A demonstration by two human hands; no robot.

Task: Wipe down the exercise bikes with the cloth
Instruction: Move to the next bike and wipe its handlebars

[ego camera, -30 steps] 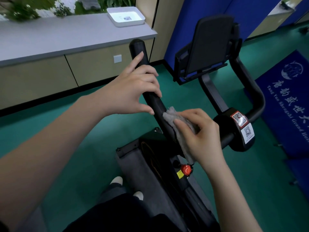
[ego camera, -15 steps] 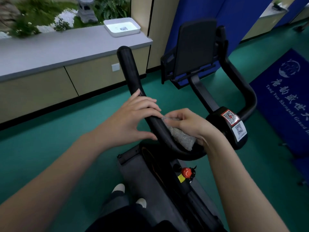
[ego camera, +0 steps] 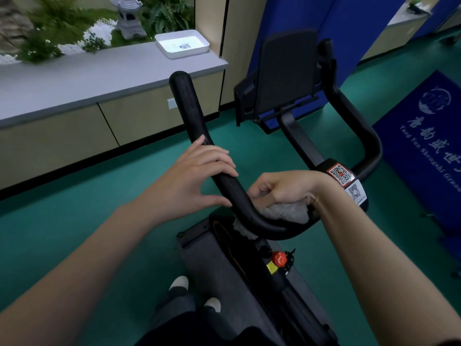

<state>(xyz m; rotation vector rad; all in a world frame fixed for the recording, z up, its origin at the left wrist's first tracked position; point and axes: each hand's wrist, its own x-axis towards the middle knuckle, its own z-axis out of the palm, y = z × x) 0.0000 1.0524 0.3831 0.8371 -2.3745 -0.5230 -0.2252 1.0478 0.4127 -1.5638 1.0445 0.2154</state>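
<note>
- The right hand [ego camera: 287, 188] has its fingers curled tight round a grey cloth [ego camera: 287, 212] and presses it onto the lower bend of the black handlebar [ego camera: 189, 108] of the exercise bike [ego camera: 199, 265].
- The cloth sits bunched under the palm, on the inner side of the bend; a frayed end hangs below the bar.
- The left hand [ego camera: 197, 178] rests further up the same bar. Its fingers lie nearly straight over the top and the thumb stretches out beneath, touching the bar's side, so the hold is loose and not closed.
- A red knob [ego camera: 279, 257] sits on the frame just below the bend.
- QR stickers [ego camera: 340, 174] are on the hub just beside the right wrist.
- A white tray [ego camera: 182, 43] stands near the right end of the grey counter [ego camera: 99, 73], by its back edge.
- A blue mat [ego camera: 429, 136] lies on the green floor [ego camera: 74, 201] to the right.
</note>
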